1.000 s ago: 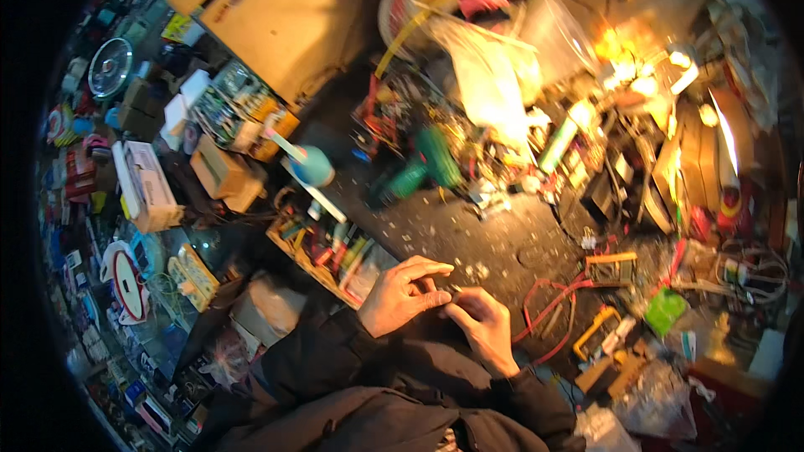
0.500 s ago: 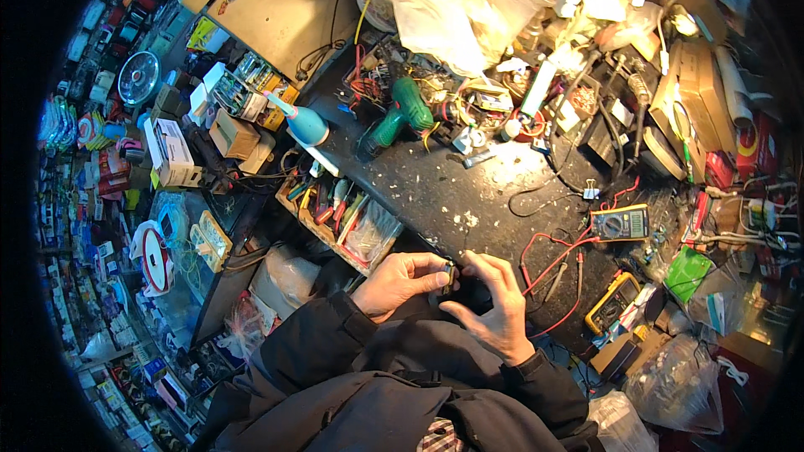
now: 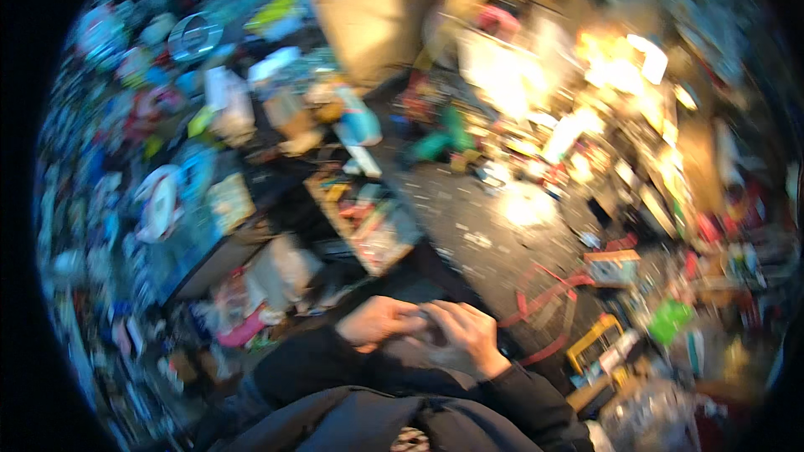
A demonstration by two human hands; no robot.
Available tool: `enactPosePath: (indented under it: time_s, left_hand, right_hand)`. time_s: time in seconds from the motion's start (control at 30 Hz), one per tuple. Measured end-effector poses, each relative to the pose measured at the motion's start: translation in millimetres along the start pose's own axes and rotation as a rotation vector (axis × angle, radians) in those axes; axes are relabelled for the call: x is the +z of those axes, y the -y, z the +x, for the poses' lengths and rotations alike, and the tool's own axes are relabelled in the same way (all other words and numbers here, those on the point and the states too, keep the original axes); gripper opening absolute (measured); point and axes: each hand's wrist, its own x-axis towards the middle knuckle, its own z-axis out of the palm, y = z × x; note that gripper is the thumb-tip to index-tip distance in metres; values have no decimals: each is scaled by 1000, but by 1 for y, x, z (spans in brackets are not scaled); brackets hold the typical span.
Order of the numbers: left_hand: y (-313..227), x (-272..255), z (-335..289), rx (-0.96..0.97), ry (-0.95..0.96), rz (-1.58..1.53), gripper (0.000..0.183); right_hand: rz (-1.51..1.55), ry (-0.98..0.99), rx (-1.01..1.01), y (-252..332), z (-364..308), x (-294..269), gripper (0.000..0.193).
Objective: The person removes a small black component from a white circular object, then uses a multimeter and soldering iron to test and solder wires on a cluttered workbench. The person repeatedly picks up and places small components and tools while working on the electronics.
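My left hand (image 3: 378, 321) is closed in front of my body, thumb and fingers pinched together; what it holds is too smeared to make out. Right beside it, my right hand (image 3: 471, 336) bends its fingers inward so that their tips meet those of the left. Both hands are off the bench, just by its near edge. An open drawer (image 3: 366, 222) of tools lies beyond the left hand. Red test leads (image 3: 548, 301) loop on the dark bench (image 3: 456, 234) to the right of my hands.
A multimeter (image 3: 612, 268) and a yellow-framed meter (image 3: 596, 341) lie at the right. Farther back are a green power drill (image 3: 448, 136), a blue squeeze bottle (image 3: 358, 121) and brightly lit clutter. Shelves of small goods (image 3: 109, 201) fill the left. Motion blurs everything.
The whole view has shifted and turned, blurring the picture. My right hand has closed in from spread fingers to meet the left. The small dark thing between the left fingertips no longer shows clearly.
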Motion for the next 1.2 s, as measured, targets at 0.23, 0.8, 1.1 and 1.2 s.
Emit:
enactPosePath:
  time_s: [0.23, 0.8, 1.1, 1.2]
  left_hand:
    - [61, -54, -78, 195, -239, -96, 20]
    - [158, -220, -262, 489, -291, -426, 22]
    - [215, -257, -355, 703, -547, -447, 27]
    - [243, -273, -397, 682, -429, -665, 32]
  right_hand:
    - [47, 198, -149, 76, 39, 73, 52]
    - [53, 301, -462, 258, 110, 273, 32]
    - [200, 639, -632, 307, 141, 396, 49]
    - [270, 671, -725, 337, 142, 434, 49]
